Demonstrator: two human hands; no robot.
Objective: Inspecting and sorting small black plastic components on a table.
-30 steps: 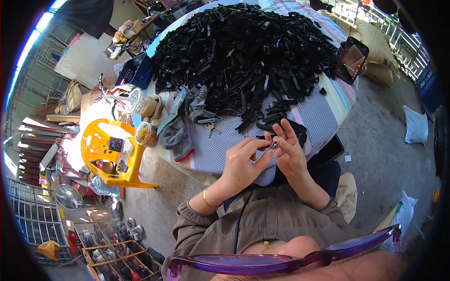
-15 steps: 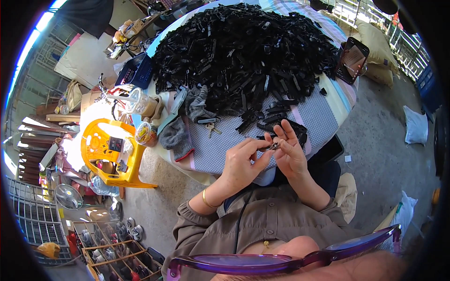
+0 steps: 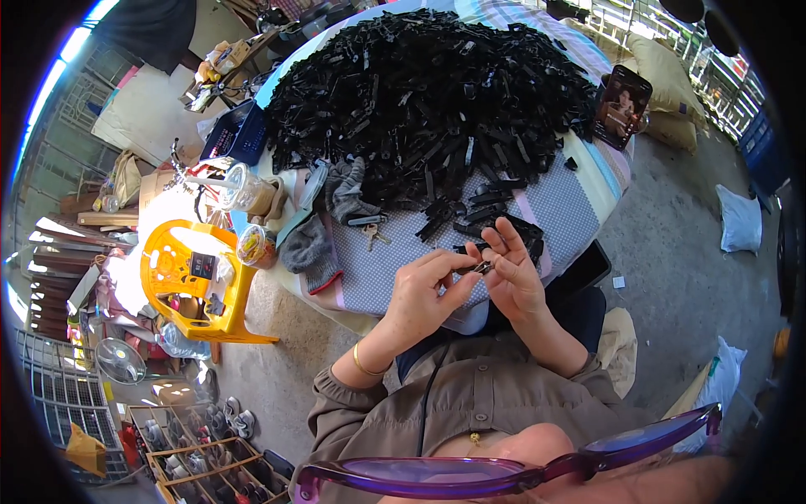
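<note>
Item: small black part [image 3: 482, 267], centre frame, pinched between my left hand [image 3: 424, 294] and right hand [image 3: 514, 273] above the desk [image 3: 395, 277] edge; fitting step apparently underway; next needs aligned fingertip pressure; pile [image 3: 428, 92] above.

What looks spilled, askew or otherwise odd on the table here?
Nothing looks damaged. The big pile of black parts spreads loosely toward the table edge, with strays near the hands. Grey gloves lie crumpled by the keys. Both hands pinch one small part.
</note>
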